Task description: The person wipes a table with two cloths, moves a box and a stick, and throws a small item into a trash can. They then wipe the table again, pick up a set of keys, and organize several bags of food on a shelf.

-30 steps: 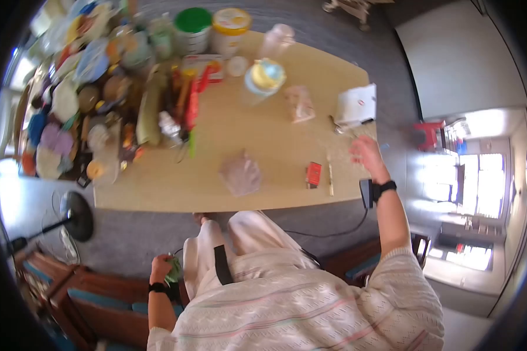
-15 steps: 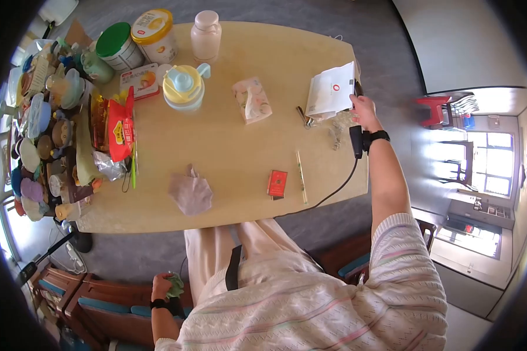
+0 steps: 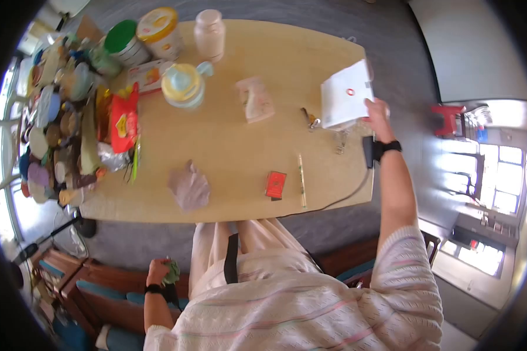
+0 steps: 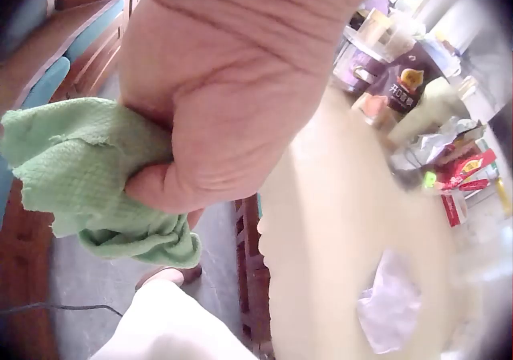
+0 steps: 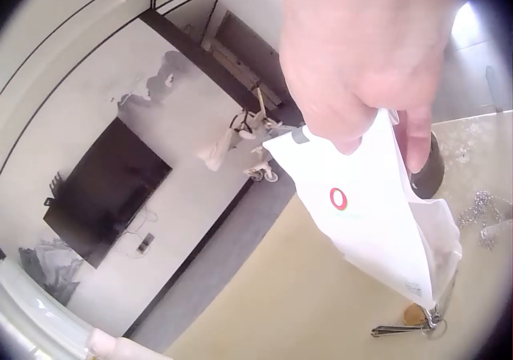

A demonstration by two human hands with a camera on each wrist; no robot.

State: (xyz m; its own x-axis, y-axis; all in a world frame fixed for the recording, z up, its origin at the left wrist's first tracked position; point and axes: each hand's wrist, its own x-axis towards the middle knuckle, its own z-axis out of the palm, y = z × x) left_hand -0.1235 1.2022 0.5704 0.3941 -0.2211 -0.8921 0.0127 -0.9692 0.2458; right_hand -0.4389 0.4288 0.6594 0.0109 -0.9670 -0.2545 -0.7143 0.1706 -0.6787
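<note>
My right hand pinches the edge of a white paper bag marked with a red ring, at the table's right end. In the right wrist view the bag hangs tilted from the fingers, its side gaping. A dark rounded object shows behind it. Below the bag are a nail clipper on a key ring and a thin silver chain. Down beside the chair, my left hand grips a crumpled green cloth, thumb pressed on it.
On the table lie a mauve cloth, a red box, a thin stick and a tissue pack. A yellow-lidded jug, tubs and a pink bottle stand behind. Clutter fills the left end. A cable crosses the front edge.
My right hand has reached to the white bag, taken hold of its edge and shifted it slightly right, away from the nail clipper. My left hand keeps the green cloth low at the side.
</note>
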